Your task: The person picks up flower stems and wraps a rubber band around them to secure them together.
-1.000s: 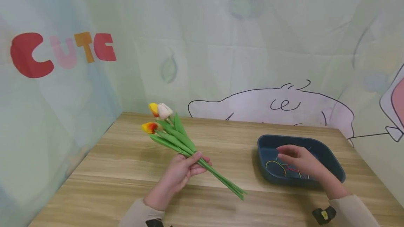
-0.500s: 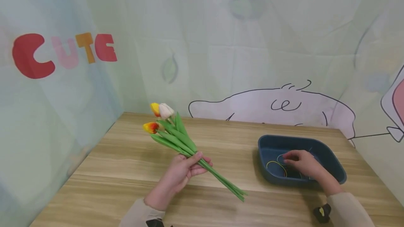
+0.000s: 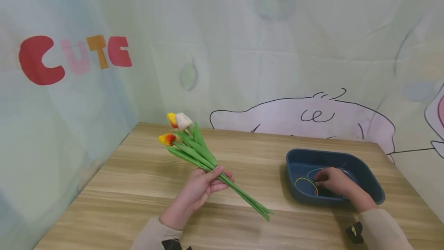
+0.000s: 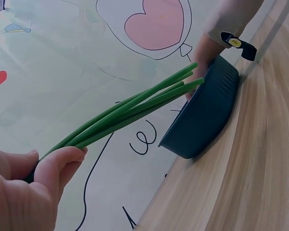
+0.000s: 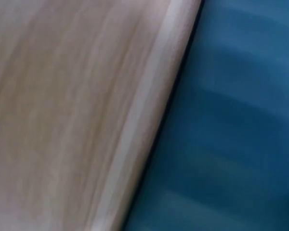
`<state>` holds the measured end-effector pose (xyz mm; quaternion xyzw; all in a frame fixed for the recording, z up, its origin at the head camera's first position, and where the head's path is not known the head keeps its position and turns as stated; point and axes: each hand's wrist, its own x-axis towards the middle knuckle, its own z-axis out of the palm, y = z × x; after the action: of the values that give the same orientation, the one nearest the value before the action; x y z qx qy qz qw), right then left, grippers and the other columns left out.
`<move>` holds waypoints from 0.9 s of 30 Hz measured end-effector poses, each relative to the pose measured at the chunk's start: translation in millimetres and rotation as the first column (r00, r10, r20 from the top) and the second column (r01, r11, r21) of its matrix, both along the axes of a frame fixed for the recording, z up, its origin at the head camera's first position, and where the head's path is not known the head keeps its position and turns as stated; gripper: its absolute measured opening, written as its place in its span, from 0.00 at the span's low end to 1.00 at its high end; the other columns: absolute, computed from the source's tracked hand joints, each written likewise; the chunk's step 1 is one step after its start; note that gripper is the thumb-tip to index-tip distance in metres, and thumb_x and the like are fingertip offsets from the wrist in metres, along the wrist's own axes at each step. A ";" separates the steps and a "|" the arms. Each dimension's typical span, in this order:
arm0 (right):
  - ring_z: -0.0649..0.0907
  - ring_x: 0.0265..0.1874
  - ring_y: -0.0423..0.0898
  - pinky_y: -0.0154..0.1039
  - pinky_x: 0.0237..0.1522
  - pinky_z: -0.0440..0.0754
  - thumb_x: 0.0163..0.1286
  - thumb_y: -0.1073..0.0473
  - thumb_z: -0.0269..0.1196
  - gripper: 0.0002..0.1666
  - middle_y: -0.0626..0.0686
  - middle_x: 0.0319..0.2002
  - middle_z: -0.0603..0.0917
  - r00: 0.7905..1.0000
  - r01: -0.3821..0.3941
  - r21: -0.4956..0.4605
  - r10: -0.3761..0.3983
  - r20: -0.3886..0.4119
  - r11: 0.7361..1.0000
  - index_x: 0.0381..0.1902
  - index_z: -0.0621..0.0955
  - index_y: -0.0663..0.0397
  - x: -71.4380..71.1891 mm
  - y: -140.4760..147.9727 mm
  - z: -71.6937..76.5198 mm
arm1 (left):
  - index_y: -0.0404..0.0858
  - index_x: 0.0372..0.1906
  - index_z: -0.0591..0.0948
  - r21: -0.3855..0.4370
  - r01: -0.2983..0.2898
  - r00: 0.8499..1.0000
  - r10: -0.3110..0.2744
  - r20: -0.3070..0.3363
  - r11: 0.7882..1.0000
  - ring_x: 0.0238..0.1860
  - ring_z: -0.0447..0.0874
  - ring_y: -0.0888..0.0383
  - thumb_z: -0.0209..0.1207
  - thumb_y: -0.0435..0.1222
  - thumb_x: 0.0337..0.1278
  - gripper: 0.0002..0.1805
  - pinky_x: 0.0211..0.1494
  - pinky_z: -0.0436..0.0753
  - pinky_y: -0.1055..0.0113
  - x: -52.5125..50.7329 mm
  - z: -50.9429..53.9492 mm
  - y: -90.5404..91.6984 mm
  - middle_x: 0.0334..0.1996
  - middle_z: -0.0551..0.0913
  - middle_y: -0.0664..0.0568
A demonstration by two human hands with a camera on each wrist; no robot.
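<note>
My left hand [image 3: 201, 190] grips a small bunch of tulips [image 3: 201, 153] by the stems. Its white and yellow-red blooms point to the back left, and the cut ends slant to the front right. In the left wrist view, thumb and fingers pinch the green stems [image 4: 120, 113]. My right hand [image 3: 337, 182] reaches down into a dark blue tray [image 3: 293, 190], fingers bent among thin rubber bands. A yellow band [image 3: 302, 178] and a teal band [image 3: 308, 173] show beside the fingertips. Whether the fingers pinch a band is hidden.
The tray stands at the right of a wood-grain table [image 3: 145, 192]. A printed cloth backdrop [image 3: 236, 61] rises behind the table and along its sides. The right wrist view is blurred, showing only the table and the tray's blue side [image 5: 231, 120].
My right hand has lowered deeper into the tray and its fingers have drawn closer together among the bands. The left hand and the tulips have stayed almost still.
</note>
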<state>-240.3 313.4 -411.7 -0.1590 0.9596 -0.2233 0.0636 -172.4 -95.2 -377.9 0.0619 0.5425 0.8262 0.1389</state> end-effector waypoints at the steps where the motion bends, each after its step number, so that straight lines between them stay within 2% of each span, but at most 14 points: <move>1: 0.83 0.32 0.48 0.46 0.36 0.83 0.58 0.67 0.66 0.05 0.53 0.30 0.85 1.000 0.002 0.006 -0.002 0.000 1.000 0.32 0.83 0.64 -0.4 -0.1 -0.5 | 0.33 0.39 0.75 0.003 0.000 1.000 0.000 0.001 1.000 0.41 0.88 0.56 0.50 0.31 0.71 0.06 0.52 0.85 0.64 0.2 0.2 0.0 0.33 0.87 0.48; 6: 0.79 0.29 0.43 0.42 0.33 0.79 0.60 0.66 0.65 0.02 0.49 0.27 0.83 1.000 0.017 0.024 -0.017 0.015 1.000 0.29 0.82 0.60 -2.4 -0.3 -2.8 | 0.33 0.39 0.75 0.008 0.001 1.000 -0.001 0.004 1.000 0.41 0.88 0.55 0.49 0.31 0.71 0.06 0.52 0.85 0.64 0.8 1.5 0.4 0.33 0.87 0.48; 13: 0.74 0.28 0.42 0.39 0.30 0.76 0.62 0.68 0.62 0.04 0.47 0.26 0.79 1.000 -0.009 0.023 0.009 0.013 1.000 0.27 0.80 0.58 -4.1 0.6 -5.0 | 0.33 0.39 0.75 0.010 0.007 1.000 -0.007 -0.001 1.000 0.42 0.88 0.54 0.49 0.31 0.71 0.06 0.53 0.85 0.64 1.3 1.8 -0.2 0.32 0.87 0.49; 17: 0.75 0.30 0.44 0.38 0.30 0.75 0.66 0.66 0.59 0.04 0.49 0.29 0.79 0.999 0.026 0.006 -0.026 0.033 1.000 0.30 0.79 0.58 -1.7 2.2 0.1 | 0.34 0.40 0.74 0.010 0.010 1.000 -0.010 -0.006 1.000 0.42 0.88 0.55 0.49 0.31 0.71 0.05 0.53 0.85 0.63 0.9 1.9 0.2 0.32 0.87 0.49; 20: 0.75 0.28 0.45 0.38 0.28 0.76 0.69 0.66 0.58 0.03 0.51 0.31 0.79 0.996 0.066 -0.041 -0.064 0.054 0.997 0.34 0.78 0.60 0.9 3.4 5.9 | 0.34 0.39 0.75 0.011 0.006 1.000 -0.006 -0.006 1.000 0.41 0.88 0.55 0.50 0.31 0.71 0.05 0.53 0.85 0.63 0.8 1.9 0.2 0.32 0.87 0.49; 24: 0.75 0.25 0.45 0.38 0.24 0.76 0.71 0.64 0.57 0.05 0.52 0.31 0.79 0.995 0.088 -0.094 -0.084 0.045 0.992 0.37 0.77 0.62 4.6 5.3 13.2 | 0.33 0.39 0.75 0.010 0.005 1.000 -0.005 -0.010 1.000 0.41 0.88 0.55 0.49 0.31 0.71 0.05 0.53 0.85 0.63 0.8 1.9 0.0 0.33 0.87 0.49; 27: 0.74 0.26 0.44 0.36 0.24 0.74 0.71 0.63 0.58 0.05 0.51 0.31 0.79 0.997 0.082 -0.088 -0.082 0.006 0.993 0.37 0.77 0.62 6.0 6.5 17.4 | 0.33 0.40 0.74 0.008 0.009 1.000 -0.009 -0.015 1.000 0.41 0.88 0.55 0.49 0.31 0.71 0.05 0.52 0.85 0.63 0.7 1.7 -0.1 0.33 0.87 0.49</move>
<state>-234.3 319.9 -394.3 -0.1218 0.9544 -0.2683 0.0485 -171.7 -95.3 -376.2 0.0713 0.5398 0.8273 0.1383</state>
